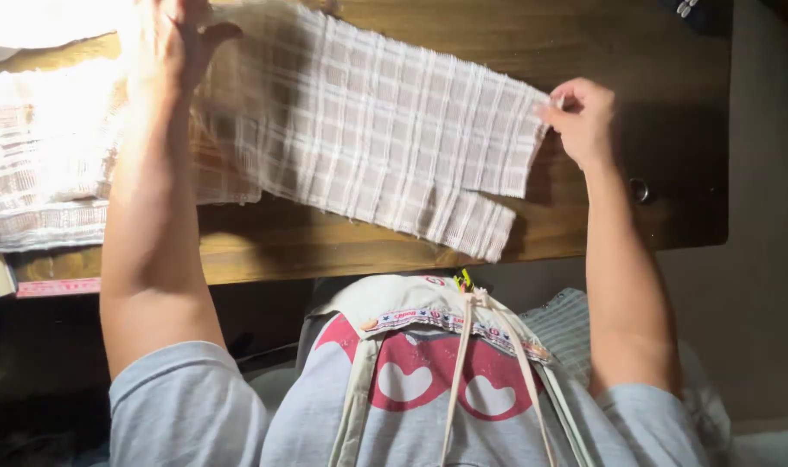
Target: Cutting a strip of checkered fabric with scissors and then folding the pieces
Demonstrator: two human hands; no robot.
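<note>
A strip of checked cloth [385, 130], brownish with white lines, is being held stretched out over a wooden table [602, 35]. The right hand [582, 117] is pinched onto the right edge of the cloth, thumb and fingertips closed on the corner. The left hand [171, 43] is laid on the far left end, up in the bright light; it's blurred and washed out, so it can't be told whether the cloth is gripped there or just pressed flat.

Looks like the spreading and straightening stage, judging by how the piece is pulled taut. A slit or notch can be seen in the lower edge near the right, with one flap hanging lower. The next move would probably need both ends kept level so the checks stay square, nothing forced.

More of the same fabric [39, 173] is piled at the left, heavily overexposed. A round knob [640, 190] is set in the table's dark right part. Beyond the table edge, a pale plain floor or wall is seen on the right; the rest is dim.
</note>
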